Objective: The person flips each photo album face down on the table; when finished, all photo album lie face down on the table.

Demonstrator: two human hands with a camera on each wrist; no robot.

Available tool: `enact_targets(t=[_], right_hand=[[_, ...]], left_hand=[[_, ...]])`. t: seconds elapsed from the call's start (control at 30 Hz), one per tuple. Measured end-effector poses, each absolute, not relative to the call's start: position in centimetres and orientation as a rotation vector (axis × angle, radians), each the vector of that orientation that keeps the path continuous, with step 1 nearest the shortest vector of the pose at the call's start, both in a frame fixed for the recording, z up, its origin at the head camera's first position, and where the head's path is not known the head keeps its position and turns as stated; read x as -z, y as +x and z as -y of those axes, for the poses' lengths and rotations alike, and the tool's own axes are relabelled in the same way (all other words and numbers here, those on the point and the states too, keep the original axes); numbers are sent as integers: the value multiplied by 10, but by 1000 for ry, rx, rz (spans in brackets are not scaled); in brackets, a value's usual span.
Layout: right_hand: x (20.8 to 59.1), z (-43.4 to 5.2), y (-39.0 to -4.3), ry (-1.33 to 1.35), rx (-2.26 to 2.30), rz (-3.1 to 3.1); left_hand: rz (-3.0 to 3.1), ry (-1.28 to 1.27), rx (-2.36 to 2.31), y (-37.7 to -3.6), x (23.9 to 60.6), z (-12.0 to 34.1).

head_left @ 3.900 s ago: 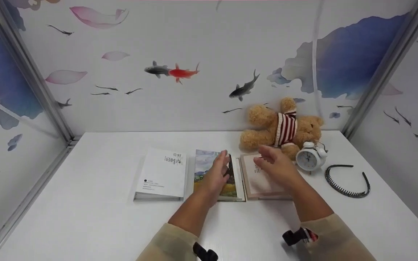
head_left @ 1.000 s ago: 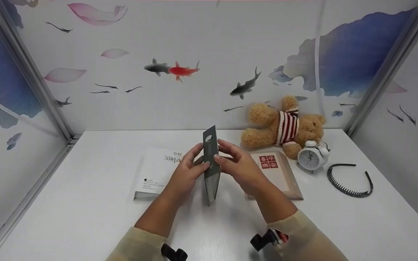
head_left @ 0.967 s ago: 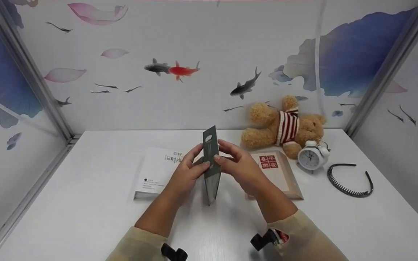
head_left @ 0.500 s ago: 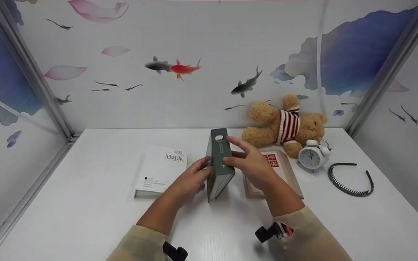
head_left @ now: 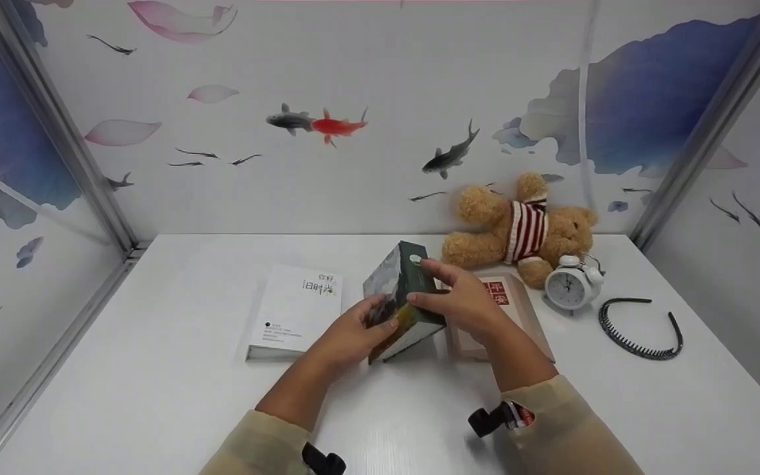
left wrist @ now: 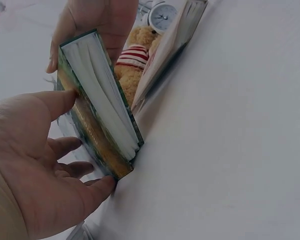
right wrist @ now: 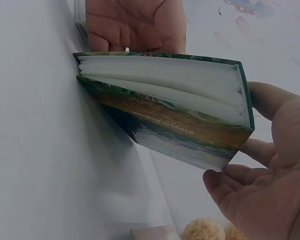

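A photo album (head_left: 390, 277) with a painted landscape cover and dark green spine stands tilted on its lower edge, its covers slightly parted. The pale page edges (left wrist: 97, 90) face the left wrist camera. My left hand (head_left: 353, 333) holds the painted cover at its near left side, thumb and curled fingertips against it. Around the spine side, my right hand (head_left: 469, 300) grips the album, thumb on the spine and some fingers hidden behind. The right wrist view shows the printed cover (right wrist: 165, 120) and my right thumb and fingers on opposite sides of the spine.
A white album (head_left: 297, 310) lies left on the white table (head_left: 175, 396). To the right lies a beige album (head_left: 528, 316) with red characters. Behind it are a teddy bear (head_left: 528, 227), a white alarm clock (head_left: 571, 287) and a black toothed headband (head_left: 637, 353).
The album, flat and apart from my hands at first, was lifted upright between them. It has since turned, bringing its painted cover into view, while my left hand shifted lower along it.
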State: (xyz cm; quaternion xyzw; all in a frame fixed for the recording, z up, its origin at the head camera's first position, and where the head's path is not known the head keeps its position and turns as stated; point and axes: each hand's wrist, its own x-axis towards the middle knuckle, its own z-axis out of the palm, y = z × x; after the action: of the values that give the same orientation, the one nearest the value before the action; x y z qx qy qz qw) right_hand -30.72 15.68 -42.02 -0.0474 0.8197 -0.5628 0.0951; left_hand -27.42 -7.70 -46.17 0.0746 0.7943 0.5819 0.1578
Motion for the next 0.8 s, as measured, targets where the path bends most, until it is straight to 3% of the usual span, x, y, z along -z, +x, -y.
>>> enact_targets(t=[0.8], right_hand=[[433, -175, -321, -200, 1459, -2474]], left_hand=[[-2521, 362, -1419, -276, 463, 71]])
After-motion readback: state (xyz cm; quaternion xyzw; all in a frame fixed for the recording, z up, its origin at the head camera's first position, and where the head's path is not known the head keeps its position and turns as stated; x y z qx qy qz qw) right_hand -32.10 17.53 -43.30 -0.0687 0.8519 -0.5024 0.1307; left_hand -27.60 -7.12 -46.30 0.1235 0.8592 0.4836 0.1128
